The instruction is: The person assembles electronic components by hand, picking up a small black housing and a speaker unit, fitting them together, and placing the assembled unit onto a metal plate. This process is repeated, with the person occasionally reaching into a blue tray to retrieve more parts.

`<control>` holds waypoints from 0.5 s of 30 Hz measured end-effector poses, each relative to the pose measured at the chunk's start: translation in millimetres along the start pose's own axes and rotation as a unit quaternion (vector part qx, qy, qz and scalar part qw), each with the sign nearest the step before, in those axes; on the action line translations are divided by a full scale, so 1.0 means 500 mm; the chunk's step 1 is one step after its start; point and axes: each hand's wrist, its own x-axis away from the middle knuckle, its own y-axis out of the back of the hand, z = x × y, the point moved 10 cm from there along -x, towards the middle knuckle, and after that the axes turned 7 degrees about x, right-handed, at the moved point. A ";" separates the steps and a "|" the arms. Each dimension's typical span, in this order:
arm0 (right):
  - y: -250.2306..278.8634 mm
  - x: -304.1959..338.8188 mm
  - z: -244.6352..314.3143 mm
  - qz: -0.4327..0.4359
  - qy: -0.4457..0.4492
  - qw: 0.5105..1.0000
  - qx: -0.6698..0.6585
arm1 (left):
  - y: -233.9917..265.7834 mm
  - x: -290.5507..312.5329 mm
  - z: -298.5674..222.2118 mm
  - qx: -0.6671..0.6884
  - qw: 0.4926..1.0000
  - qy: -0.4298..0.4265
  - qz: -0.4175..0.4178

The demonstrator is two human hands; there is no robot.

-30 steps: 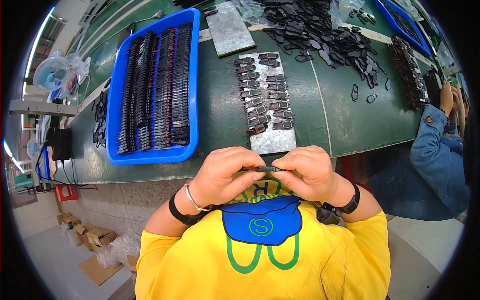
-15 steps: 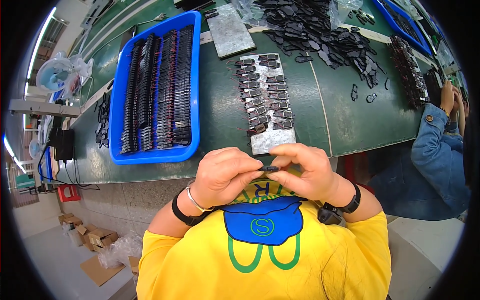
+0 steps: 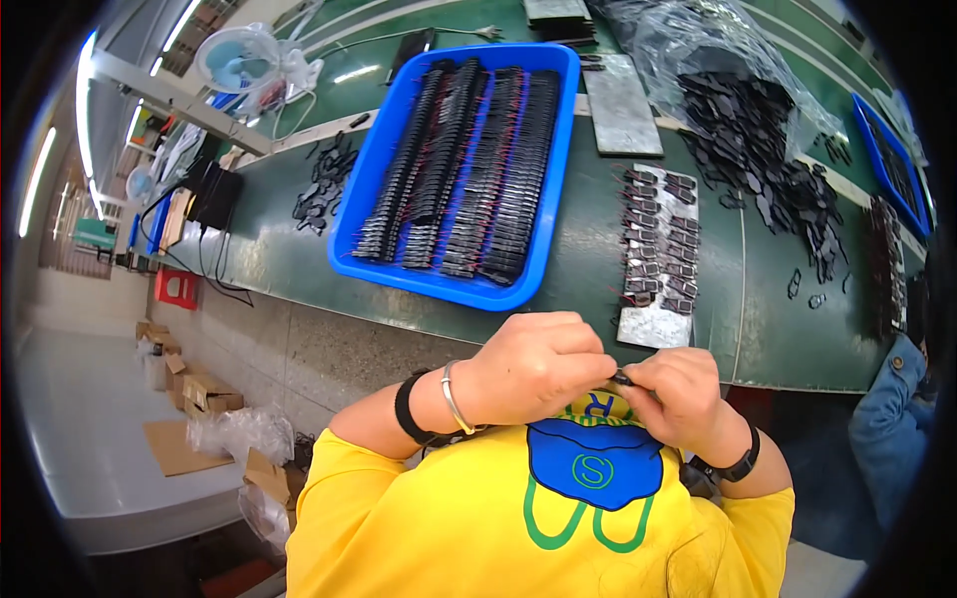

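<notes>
A small black plastic part [image 3: 622,378] sits between my two hands, in front of the table edge. My left hand [image 3: 538,369] is closed, pinching the part's left end with thumb and fingertips. From the other side my right hand [image 3: 683,394] grips it between thumb and bent fingers. The fingers cover most of the part. Just beyond the hands lies a light metal plate [image 3: 653,329], bearing two columns of small black modules [image 3: 643,235], several with thin red wires. To its left stands a blue tray [image 3: 557,189] packed with rows of similar black pieces [image 3: 488,179].
Loose black pieces [image 3: 758,149] heap by a clear plastic bag [image 3: 698,35] at the back right. A bare metal plate [image 3: 623,105] lies behind. More black pieces [image 3: 324,184] lie left of the tray. At far right is another person's denim sleeve [image 3: 887,429].
The head view has turned left, so the table and hands appear farther right. Both hands still hold the black part, which is now more covered by the fingers.
</notes>
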 end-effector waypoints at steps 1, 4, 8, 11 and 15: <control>-0.010 -0.005 0.001 0.007 0.002 1.000 -0.016 | 0.006 0.007 -0.003 -0.009 1.000 0.000 0.013; -0.019 -0.021 -0.006 0.027 -0.020 0.999 -0.039 | 0.057 0.035 0.004 -0.049 0.999 0.012 0.016; -0.008 -0.016 -0.043 0.041 -0.086 0.995 -0.043 | 0.213 0.085 0.066 -0.210 0.970 0.100 -0.064; 0.020 0.001 -0.065 0.024 -0.100 0.994 -0.026 | 0.290 0.129 0.138 -0.296 0.940 0.155 -0.073; 0.037 -0.002 -0.063 0.032 -0.078 0.996 0.021 | 0.309 0.142 0.212 -0.346 0.915 0.207 -0.026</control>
